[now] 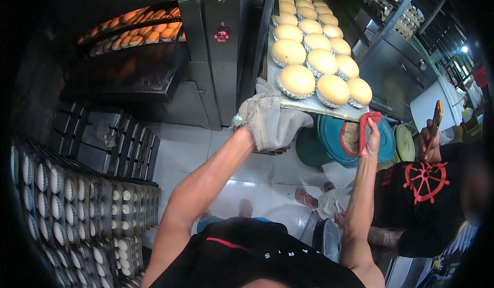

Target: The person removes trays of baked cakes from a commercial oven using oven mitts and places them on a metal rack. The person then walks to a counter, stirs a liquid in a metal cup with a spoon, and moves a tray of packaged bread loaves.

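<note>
A metal baking tray (324,108) extends away from me, bearing several rows of pale golden buns (296,81) in fluted foil cups. At its near left corner, a worn grey cloth (266,122) covers most of my left hand (244,133), which grips the tray through it. My right hand (371,138) pinches a red-trimmed pot holder (362,131) against the near right corner. The tray's far end lies between rack posts (266,29); whether the rack bears any of its weight I cannot tell.
Left stands an oven (216,75) with its hatch down and browned buns (135,37) inside. Racked trays of foil-cupped dough (58,207) fill the lower left. Beneath the tray is a teal lidded bin (380,141). A person (420,195) at right holds a phone (433,129).
</note>
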Action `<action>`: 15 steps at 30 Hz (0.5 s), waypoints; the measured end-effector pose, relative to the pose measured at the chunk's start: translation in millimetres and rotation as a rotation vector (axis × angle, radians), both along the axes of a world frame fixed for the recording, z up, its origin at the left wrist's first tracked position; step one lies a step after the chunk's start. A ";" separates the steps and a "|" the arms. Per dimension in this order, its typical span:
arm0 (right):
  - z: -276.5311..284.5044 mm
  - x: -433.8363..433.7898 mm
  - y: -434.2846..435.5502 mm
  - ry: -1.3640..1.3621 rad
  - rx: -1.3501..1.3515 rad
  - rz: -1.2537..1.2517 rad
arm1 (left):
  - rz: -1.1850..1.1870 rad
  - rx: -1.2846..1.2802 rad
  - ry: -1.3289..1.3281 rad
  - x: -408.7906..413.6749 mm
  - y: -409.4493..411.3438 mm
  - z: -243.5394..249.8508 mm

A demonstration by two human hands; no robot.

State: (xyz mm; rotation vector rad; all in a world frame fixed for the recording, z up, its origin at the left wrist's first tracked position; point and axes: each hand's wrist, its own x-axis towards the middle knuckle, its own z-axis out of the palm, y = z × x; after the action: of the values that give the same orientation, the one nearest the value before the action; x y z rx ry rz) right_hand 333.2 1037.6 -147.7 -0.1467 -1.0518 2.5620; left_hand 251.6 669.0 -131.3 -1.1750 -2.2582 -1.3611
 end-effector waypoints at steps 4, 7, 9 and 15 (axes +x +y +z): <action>2.6 -37.4 13.3 0.014 -0.004 0.001 | 0.113 -0.517 0.626 -6.3 18.5 85.3; 12.4 -47.5 3.0 0.005 -0.066 0.087 | 0.282 -0.609 0.584 -11.0 22.9 101.0; 9.9 -46.6 -2.2 -0.019 -0.037 0.089 | 0.334 -0.731 0.698 -32.5 27.1 97.0; 8.9 -9.3 -46.1 -0.081 0.000 0.131 | 0.430 -0.855 0.511 -53.4 33.2 112.7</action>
State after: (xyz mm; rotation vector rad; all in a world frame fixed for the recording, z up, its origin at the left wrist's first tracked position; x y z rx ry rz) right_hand 323.9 991.5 -138.8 -0.1891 -1.1249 2.6933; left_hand 198.2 702.3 -18.7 -0.9698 -2.4952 0.1081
